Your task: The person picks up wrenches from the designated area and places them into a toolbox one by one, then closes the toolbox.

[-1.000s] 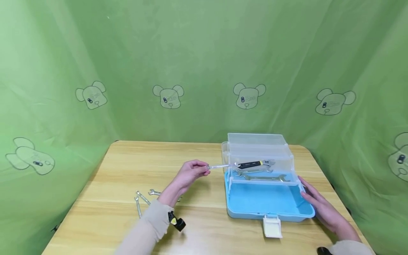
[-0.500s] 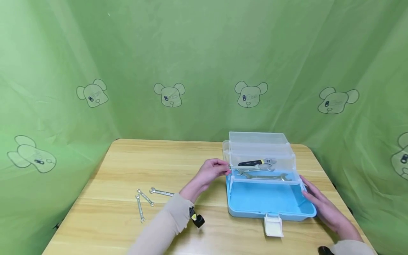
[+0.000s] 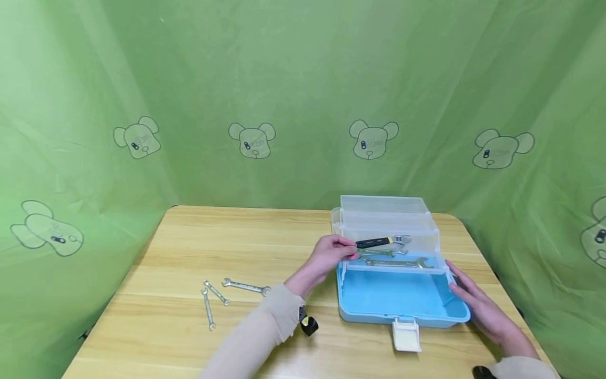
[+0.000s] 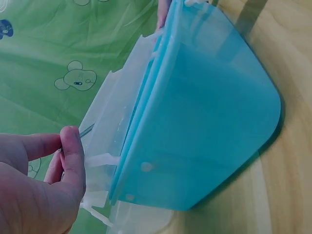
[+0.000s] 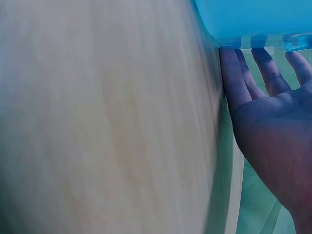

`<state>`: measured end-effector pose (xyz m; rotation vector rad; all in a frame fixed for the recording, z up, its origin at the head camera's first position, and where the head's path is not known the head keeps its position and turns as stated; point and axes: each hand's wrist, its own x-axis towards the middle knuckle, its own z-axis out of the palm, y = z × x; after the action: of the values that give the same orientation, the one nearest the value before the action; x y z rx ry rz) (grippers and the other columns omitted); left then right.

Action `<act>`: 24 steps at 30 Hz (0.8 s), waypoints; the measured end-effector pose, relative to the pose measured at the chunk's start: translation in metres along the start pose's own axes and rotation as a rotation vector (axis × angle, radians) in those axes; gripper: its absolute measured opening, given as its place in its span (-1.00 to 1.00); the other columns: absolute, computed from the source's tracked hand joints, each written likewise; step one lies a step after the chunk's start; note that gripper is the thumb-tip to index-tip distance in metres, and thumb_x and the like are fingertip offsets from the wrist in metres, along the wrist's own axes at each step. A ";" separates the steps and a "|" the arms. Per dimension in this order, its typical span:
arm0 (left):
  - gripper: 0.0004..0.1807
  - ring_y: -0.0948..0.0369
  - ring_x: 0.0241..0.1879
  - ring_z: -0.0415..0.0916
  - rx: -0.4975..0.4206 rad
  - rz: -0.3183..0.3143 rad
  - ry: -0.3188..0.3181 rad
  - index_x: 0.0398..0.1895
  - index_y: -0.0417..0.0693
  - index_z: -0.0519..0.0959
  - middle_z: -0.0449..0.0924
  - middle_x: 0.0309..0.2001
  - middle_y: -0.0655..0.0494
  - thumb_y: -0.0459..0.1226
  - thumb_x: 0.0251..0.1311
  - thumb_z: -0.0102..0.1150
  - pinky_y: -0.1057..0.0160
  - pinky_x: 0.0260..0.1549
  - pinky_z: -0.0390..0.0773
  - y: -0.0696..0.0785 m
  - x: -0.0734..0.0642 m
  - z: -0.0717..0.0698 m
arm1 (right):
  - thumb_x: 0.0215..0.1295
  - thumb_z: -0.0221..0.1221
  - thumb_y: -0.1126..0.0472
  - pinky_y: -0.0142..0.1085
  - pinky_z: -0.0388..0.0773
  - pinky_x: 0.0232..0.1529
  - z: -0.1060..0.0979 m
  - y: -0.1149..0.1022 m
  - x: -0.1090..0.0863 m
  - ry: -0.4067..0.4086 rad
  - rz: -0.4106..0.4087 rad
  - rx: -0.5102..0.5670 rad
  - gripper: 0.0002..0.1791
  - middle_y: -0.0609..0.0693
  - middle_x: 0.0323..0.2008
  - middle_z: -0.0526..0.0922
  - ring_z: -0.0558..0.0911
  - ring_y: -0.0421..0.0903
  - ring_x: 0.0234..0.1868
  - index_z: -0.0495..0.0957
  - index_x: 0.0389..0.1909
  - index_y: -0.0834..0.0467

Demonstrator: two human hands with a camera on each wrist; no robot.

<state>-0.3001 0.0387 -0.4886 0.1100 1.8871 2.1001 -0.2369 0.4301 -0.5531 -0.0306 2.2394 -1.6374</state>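
My left hand (image 3: 331, 255) pinches one end of a thin silver wrench (image 4: 87, 130) between thumb and fingers. It is at the left end of the clear upper tray (image 3: 428, 247) of an open blue toolbox (image 3: 369, 317). In the head view the pinched wrench overlaps other tools in the tray. An adjustable wrench (image 3: 374, 242) with a black and yellow handle lies there, and a larger open-end wrench (image 3: 397, 263) lies in front of it. My right hand (image 3: 480, 310) rests against the toolbox's right side with fingers extended, fingertips at its wall in the right wrist view.
On the table's left lie three silver wrenches: a larger one (image 3: 246, 287), a short one (image 3: 216, 293) and another short one (image 3: 208, 310). A white latch (image 3: 406, 337) hangs off the toolbox front. Green curtain (image 3: 303, 95) surrounds the wooden table (image 3: 227, 237).
My left hand has moved right with the wrench, from left of the toolbox to over the tray's left end. The larger loose wrench is now uncovered. The right hand stays put.
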 end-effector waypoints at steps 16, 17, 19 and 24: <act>-0.82 0.30 -0.31 0.58 0.320 0.141 -0.033 -0.14 -0.17 0.69 0.66 -0.27 0.11 -0.43 0.19 0.43 0.36 -0.24 0.67 0.009 -0.001 0.011 | 0.68 -0.15 -0.04 0.63 -0.46 0.31 -0.002 0.003 0.002 -0.005 0.002 0.015 -0.23 0.20 0.58 -0.74 -0.61 0.52 0.50 -0.41 0.65 -0.34; -0.82 0.31 -0.32 0.57 0.357 0.165 -0.036 -0.15 -0.17 0.69 0.66 -0.28 0.11 -0.42 0.20 0.43 0.39 -0.27 0.66 0.009 -0.001 0.012 | 0.68 -0.15 -0.04 0.63 -0.46 0.31 -0.002 0.003 0.002 -0.005 0.004 0.013 -0.22 0.20 0.58 -0.74 -0.61 0.52 0.50 -0.41 0.65 -0.34; -0.83 0.36 -0.34 0.56 0.421 0.208 -0.047 -0.15 -0.18 0.69 0.67 -0.29 0.13 -0.40 0.22 0.43 0.44 -0.30 0.64 0.009 -0.001 0.014 | 0.68 -0.15 -0.05 0.63 -0.46 0.31 -0.002 0.002 0.003 -0.004 0.010 0.009 -0.22 0.20 0.58 -0.74 -0.61 0.53 0.50 -0.42 0.65 -0.34; -0.83 0.43 -0.33 0.55 0.601 0.303 -0.065 -0.12 -0.16 0.69 0.69 -0.29 0.17 -0.34 0.26 0.40 0.53 -0.26 0.62 0.009 0.001 0.020 | 0.68 -0.14 -0.07 0.63 -0.47 0.30 -0.001 0.002 0.004 0.001 0.021 0.002 -0.21 0.19 0.57 -0.76 -0.64 0.51 0.50 -0.43 0.65 -0.33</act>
<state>-0.2977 0.0574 -0.4769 0.6212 2.5230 1.5846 -0.2407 0.4310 -0.5559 -0.0055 2.2316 -1.6289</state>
